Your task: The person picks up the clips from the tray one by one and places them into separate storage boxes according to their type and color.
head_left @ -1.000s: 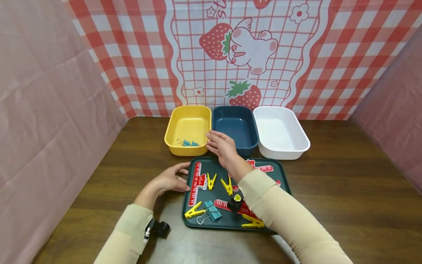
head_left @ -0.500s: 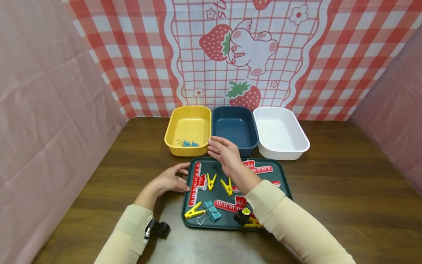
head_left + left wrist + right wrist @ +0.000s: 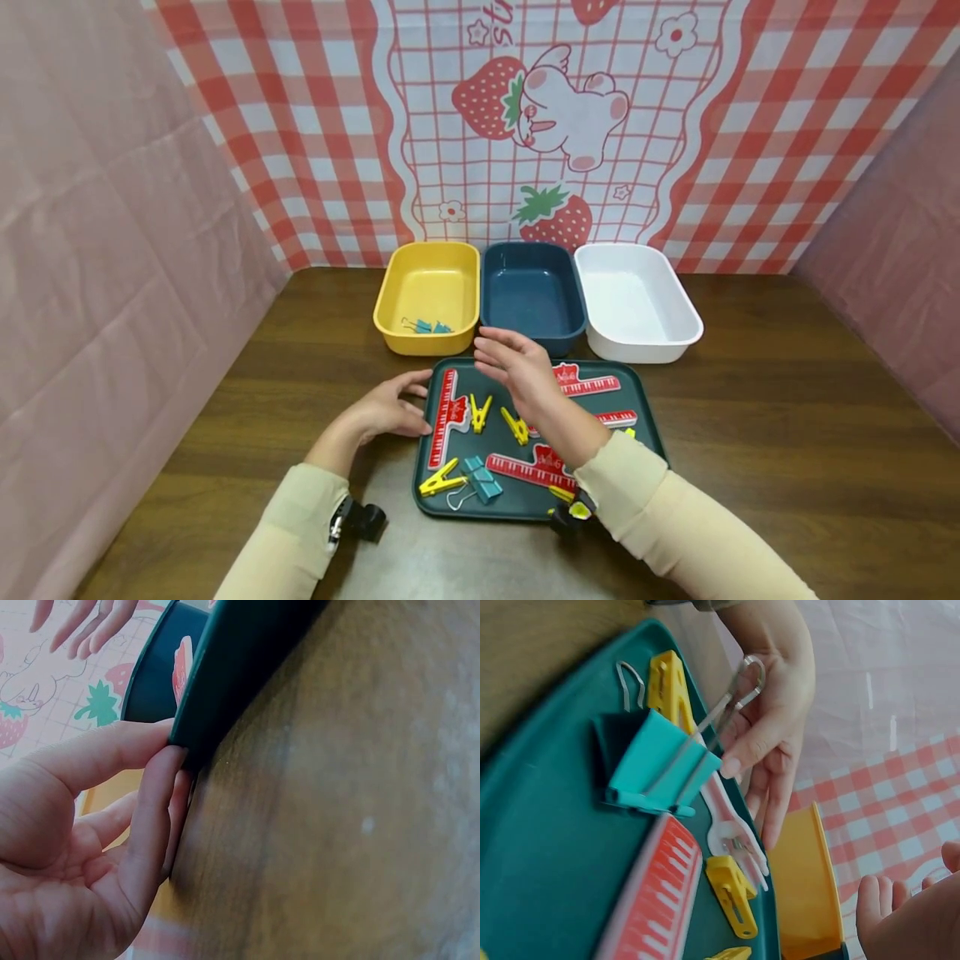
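Observation:
My left hand [image 3: 386, 408] pinches the left rim of the dark green tray [image 3: 468, 446], thumb and fingertips right at its edge in the left wrist view [image 3: 105, 817]. Over the tray's far edge, my right hand [image 3: 517, 367] hovers with straight fingers and nothing in them. On the tray lie a teal binder clip [image 3: 483, 482], several yellow clothespins [image 3: 442, 479] and several red clips with a piano-key print [image 3: 444, 417]. The right wrist view shows the teal binder clip [image 3: 660, 761] up close, its wire handles spread. My right forearm hides part of the tray's right side.
Behind the tray stand three bins side by side: a yellow bin [image 3: 427, 343] with teal binder clips [image 3: 431, 327] inside, a dark blue bin [image 3: 532, 292] and a white bin [image 3: 637, 300]. A checked cloth [image 3: 330, 150] hangs behind them; pink cloth [image 3: 135, 250] flanks the left.
My right hand has drawn back from beside the yellow and blue bins toward me, to above the tray's far edge. My left hand stays at the tray's left rim.

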### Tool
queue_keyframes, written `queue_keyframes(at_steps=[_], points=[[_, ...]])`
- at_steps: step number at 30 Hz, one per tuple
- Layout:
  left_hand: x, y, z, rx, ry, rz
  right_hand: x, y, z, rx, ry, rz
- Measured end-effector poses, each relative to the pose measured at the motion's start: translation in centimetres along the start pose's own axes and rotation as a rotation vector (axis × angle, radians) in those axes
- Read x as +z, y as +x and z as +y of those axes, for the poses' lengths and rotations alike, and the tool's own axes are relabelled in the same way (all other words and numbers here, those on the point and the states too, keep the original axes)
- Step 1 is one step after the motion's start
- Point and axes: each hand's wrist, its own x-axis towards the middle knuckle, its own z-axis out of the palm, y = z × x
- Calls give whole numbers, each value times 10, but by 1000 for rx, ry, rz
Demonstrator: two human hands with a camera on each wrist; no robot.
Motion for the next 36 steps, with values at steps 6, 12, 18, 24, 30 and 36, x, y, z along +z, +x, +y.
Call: queue_keyframes(at_steps=[6, 12, 18, 24, 30, 36], points=[[-1, 1, 1, 12, 1, -14, -3, -9, 1, -9, -54, -5], [-2, 0, 2, -1, -3, -18, -8, -17, 5, -22, -117, -36], [-2, -1, 3, 0, -1, -14, -13, -25, 11, 8, -155, -60], [0, 0, 2, -8, -1, -9, -16, -34, 19, 56, -192, -88], [0, 0, 0, -12, 1, -6, -21, -39, 27, 68, -286, -145], [-1, 0, 0, -4, -2, -12, -27, -45, 32, 76, -412, -225]])
